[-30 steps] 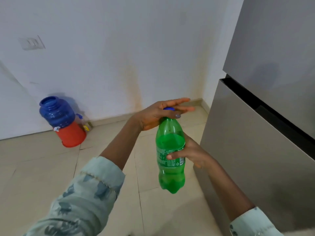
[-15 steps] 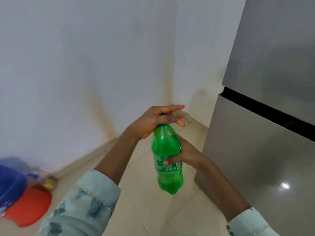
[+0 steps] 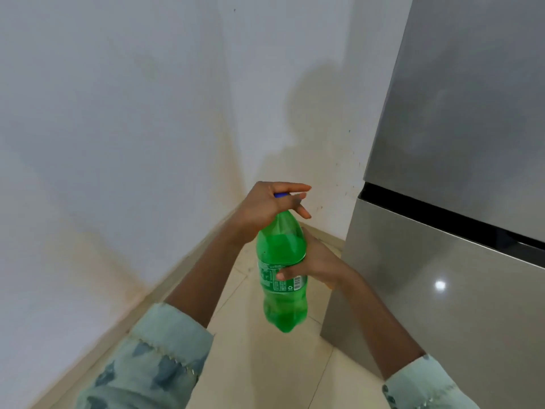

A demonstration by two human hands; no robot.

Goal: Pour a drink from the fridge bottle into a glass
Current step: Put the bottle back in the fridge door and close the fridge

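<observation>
A green plastic bottle [image 3: 281,255] with a blue cap [image 3: 280,195] hangs upright in the air in front of me, partly filled with drink. My right hand [image 3: 317,262] grips its body at the label from the right side. My left hand [image 3: 265,208] sits over the top, thumb and fingers closed around the cap, other fingers spread out. No glass is in view.
A grey two-door fridge [image 3: 442,202] stands shut close on the right. White stained walls meet in a corner [image 3: 233,128] ahead. Beige floor tiles [image 3: 265,364] lie below the bottle.
The view has swung to the right: the blue and red containers on the floor have left the frame and the wall corner has come to the centre. Both hands keep their hold on the bottle.
</observation>
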